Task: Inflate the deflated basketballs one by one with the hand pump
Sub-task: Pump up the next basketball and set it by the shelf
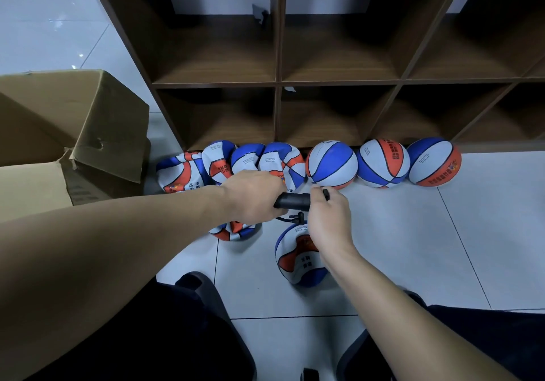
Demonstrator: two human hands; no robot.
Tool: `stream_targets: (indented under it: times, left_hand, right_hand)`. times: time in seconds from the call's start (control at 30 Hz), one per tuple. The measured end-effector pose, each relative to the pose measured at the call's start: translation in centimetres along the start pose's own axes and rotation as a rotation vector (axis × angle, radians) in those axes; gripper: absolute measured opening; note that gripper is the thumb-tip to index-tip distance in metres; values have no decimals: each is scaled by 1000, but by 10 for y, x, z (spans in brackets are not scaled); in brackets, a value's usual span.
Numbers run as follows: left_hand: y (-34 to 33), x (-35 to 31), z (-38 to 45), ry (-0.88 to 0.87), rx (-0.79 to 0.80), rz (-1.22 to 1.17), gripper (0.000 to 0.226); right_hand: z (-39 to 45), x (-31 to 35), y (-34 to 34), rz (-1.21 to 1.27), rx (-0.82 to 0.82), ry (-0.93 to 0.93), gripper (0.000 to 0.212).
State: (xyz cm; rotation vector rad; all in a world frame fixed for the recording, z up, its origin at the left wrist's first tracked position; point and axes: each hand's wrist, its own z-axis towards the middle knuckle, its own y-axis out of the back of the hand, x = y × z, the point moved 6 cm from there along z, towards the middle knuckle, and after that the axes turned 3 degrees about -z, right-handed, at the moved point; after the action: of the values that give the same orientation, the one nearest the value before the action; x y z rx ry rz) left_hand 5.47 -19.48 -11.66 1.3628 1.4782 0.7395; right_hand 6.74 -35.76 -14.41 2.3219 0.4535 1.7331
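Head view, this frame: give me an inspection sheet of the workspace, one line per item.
Surface: pale tiled floor.
Job's things: black hand pump held over a partly filled ball; three round balls and four crumpled balls line the shelf foot; another flat ball lies under the left hand.
Clutter: open cardboard box at left.
Grippers: left hand grips the pump body; right hand grips its handle end.
Cables: thin black pump hose loops below the pump; where it ends cannot be told.
Surroundings: brown cubby shelf, compartments bare apart from paper scraps.
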Motion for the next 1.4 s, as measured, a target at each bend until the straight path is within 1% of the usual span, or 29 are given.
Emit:
stream_targets:
  times: [0.13,0.27,0.4,0.47,0.6,0.73,0.83,0.93,1.1,1.3,1.4]
  left_hand:
    - [6,5,0,-14,-27,-18,23]
    - [5,26,-1,35,23,-26,23]
    - [5,38,0,62,55,-50,21]
    - [6,37,1,62,50,-52,20]
    - [3,37,1,65,47,-12,21]
    - [-2,37,-1,64,59,3,23]
    - [-2,34,0,68,47,1,24]
    - [-1,22,1,54,25,-9,25]
    - [0,7,2,22,-27,-37,24]
    - [-1,-1,4,10,-33,-10,28]
    - [-4,1,5,-5,0,-19,26]
  right_hand:
    - [7,6,15,-40,-1,32,41]
    - [28,-1,53,23,-103,-64,37]
    - [35,-7,72,59,-129,-110,52]
    - [35,-8,71,75,-125,-112,53]
    - [34,-9,66,115,-147,-133,44]
    - [29,-3,53,54,-142,-73,34]
    - [21,1,43,29,-143,-44,36]
    - [17,4,37,-2,-136,-11,33]
    - [11,11,29,-28,-112,19,36]
    - [2,10,12,-53,-74,23,37]
    - [1,8,5,-99,-41,28,35]
